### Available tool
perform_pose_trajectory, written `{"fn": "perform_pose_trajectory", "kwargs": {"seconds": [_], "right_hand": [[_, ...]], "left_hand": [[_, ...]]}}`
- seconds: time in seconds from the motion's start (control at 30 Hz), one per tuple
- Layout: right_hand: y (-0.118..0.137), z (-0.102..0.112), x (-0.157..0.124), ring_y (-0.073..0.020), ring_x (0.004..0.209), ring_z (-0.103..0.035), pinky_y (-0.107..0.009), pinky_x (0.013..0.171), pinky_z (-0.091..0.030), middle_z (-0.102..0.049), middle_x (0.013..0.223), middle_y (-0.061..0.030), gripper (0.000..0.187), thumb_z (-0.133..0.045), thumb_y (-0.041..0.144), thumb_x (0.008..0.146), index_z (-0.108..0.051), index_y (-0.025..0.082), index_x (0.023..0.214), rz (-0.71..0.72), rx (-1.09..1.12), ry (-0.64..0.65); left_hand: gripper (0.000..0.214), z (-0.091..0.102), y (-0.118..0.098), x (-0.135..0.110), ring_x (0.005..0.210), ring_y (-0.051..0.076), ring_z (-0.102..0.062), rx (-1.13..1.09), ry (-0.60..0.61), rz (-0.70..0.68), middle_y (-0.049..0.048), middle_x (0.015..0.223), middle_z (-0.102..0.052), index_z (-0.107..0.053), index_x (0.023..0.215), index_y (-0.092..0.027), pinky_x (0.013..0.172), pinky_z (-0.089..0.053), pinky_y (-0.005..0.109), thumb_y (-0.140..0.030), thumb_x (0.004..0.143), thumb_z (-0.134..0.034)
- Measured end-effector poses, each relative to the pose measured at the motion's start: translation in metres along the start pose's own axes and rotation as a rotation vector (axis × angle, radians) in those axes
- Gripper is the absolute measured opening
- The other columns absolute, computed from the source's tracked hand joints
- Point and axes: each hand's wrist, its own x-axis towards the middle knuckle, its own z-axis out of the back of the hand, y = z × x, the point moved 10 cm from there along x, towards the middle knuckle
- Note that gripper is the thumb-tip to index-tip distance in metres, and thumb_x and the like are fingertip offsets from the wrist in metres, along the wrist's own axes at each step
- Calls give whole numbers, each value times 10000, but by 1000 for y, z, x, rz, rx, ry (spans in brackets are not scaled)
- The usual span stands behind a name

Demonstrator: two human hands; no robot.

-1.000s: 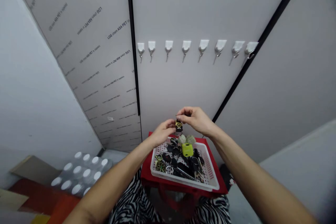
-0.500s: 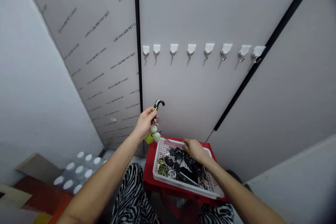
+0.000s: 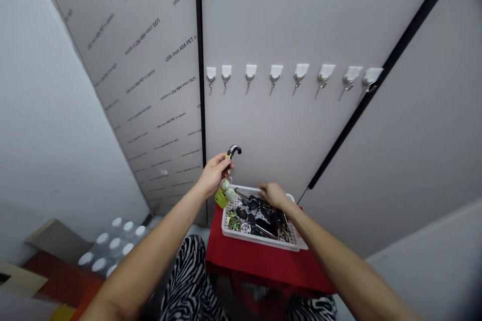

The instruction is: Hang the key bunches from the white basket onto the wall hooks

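My left hand (image 3: 214,176) is closed on a keychain, gripping it by its black strap (image 3: 233,150) with the looped end pointing up. Below the fingers dangle pale green balls (image 3: 229,191) and a yellow-green tag (image 3: 221,199), over the left end of a white perforated basket (image 3: 259,242). Inside the basket lie black key fobs (image 3: 254,203), metal rings and a green-and-gold round charm (image 3: 234,224). My right hand (image 3: 274,195) is curled over the basket's far rim; its fingertips are partly hidden.
The basket rests on a red-covered stool (image 3: 259,266) between my knees in zebra-patterned trousers (image 3: 192,276). Several white adhesive hooks (image 3: 276,72) line the grey panel ahead. White-capped bottles (image 3: 115,243) and an orange-red box (image 3: 56,281) are on the floor at left.
The basket has slid away from me across the red stool, toward the panel, with my right hand at its far rim. My left hand with the keychain has shifted slightly right.
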Motion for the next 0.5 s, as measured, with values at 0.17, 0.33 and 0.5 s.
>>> {"fn": "perform_pose_trajectory", "kwargs": {"seconds": [0.17, 0.33, 0.5], "right_hand": [[2, 5, -2, -175, 713, -535, -234, 605, -340, -610, 730, -89, 211, -411, 152, 618, -600, 160, 712, 14, 33, -3], [38, 67, 0, -153, 790, -520, -237, 652, -364, -577, 870, -105, 342, -314, 299, 700, -542, 116, 876, 50, 411, -153], [94, 133, 3, -142, 741, -525, -247, 606, -374, -587, 793, -90, 407, -354, 449, 647, -526, 126, 825, 130, 1134, -227]], "left_hand": [[182, 3, -1, 7, 368, 10, -352, 34, -7, -25, -44, 511, -435, -458, 700, -133, 354, -287, 125, -260, 581, -507], [187, -3, -12, 17, 364, 8, -343, 62, 6, -49, -43, 512, -438, -453, 708, -127, 364, -278, 130, -261, 582, -490], [205, -10, -29, 24, 343, 9, -313, 86, 13, -93, -54, 494, -418, -447, 694, -132, 361, -285, 145, -283, 566, -496]]}}
